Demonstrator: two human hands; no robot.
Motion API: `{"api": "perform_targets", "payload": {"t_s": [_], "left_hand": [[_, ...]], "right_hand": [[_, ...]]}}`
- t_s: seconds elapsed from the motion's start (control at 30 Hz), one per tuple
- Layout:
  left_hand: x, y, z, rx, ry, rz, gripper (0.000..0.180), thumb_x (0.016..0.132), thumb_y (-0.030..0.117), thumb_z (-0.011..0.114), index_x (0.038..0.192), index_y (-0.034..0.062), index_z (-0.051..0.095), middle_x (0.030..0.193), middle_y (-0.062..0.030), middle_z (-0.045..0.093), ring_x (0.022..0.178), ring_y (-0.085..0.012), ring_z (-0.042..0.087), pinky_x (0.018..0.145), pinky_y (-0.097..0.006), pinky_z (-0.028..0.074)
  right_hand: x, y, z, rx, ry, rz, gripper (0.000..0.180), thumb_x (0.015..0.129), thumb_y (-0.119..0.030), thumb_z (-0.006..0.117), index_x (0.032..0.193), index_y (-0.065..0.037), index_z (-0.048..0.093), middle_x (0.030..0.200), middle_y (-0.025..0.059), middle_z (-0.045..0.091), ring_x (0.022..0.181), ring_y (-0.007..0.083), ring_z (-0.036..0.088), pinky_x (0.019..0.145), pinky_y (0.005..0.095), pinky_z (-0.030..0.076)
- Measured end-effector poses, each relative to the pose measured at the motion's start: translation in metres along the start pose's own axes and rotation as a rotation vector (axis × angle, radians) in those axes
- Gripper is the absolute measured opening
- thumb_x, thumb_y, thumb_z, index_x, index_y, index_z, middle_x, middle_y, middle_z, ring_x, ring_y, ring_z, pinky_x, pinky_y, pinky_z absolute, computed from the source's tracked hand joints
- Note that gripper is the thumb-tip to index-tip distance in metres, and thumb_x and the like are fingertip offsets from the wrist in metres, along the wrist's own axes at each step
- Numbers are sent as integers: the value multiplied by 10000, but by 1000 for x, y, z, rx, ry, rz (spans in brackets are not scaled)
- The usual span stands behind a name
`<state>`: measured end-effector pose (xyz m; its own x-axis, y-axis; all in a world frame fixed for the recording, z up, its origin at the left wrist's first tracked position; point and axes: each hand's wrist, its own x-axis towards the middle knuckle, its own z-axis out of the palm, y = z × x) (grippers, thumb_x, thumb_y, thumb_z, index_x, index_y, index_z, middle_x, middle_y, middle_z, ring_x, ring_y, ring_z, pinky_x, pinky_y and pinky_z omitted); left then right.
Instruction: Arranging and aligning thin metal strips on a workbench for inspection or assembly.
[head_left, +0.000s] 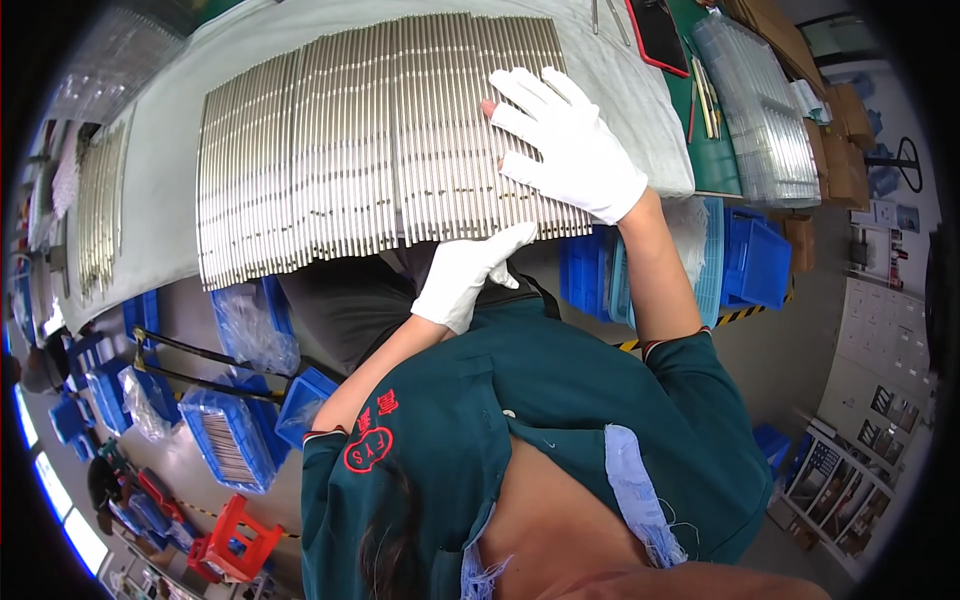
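Many slim silvery metal rods [340, 150] lie side by side in a wide sheet on a white cloth-covered table [655, 140]. Their near ends reach the table's front edge. My right hand [575, 140], in a white glove with bare skin showing at one fingertip, rests flat and spread over the rods at the right end. At the front edge, my left hand [460, 278], also white-gloved, has its thumb stretched toward the rod ends. Its other fingers sit lower, apart from the thumb and partly hidden.
Another group of rods [100, 205] lies at the table's far left. A red-edged phone [657, 35], pens [706, 98] and clear plastic trays [755, 110] are at the right. Blue bins [755, 258] stand below, with a red stool [240, 540] on the floor.
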<state>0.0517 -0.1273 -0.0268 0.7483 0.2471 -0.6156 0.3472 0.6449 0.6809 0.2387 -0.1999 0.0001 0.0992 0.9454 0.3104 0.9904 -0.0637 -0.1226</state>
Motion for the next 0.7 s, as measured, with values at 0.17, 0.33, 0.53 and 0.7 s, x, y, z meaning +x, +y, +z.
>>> {"api": "perform_targets", "payload": {"t_s": [0.17, 0.33, 0.53, 0.7], "left_hand": [[-4, 11, -4, 211, -88, -68, 285, 866, 248, 701, 821, -30, 655, 562, -35, 530, 479, -116, 499, 534, -264, 469], [-13, 11, -14, 330, -385, 6, 278, 947, 226, 577, 1095, 14, 679, 906, -49, 675, 734, -91, 571, 692, -216, 465], [-1, 1, -19, 365, -411, 176, 323, 973, 210, 505, 1234, 60, 624, 1019, -36, 665, 787, -87, 562, 748, -219, 474], [0, 4, -12, 400, -564, 54, 372, 970, 245, 532, 1259, 20, 596, 1106, -66, 659, 827, -97, 561, 790, -224, 450]], "right_hand": [[-1, 1, 0, -11, -6, 3, 493, 838, -274, 603, 1289, -80, 555, 1405, 147, 467, 1314, 290, 423, 1123, 432, 267], [-2, 5, 5, -81, 42, -77, 432, 872, -200, 576, 1280, -58, 556, 1384, 141, 492, 1299, 286, 445, 1110, 421, 284], [-4, 14, 9, 142, 72, -15, 414, 909, -152, 537, 1314, -65, 536, 1381, 124, 507, 1301, 258, 450, 1117, 386, 278], [-13, 20, 11, 923, 347, 321, 451, 981, -257, 485, 1349, 3, 480, 1381, 108, 515, 1277, 209, 476, 1077, 305, 328]]}}
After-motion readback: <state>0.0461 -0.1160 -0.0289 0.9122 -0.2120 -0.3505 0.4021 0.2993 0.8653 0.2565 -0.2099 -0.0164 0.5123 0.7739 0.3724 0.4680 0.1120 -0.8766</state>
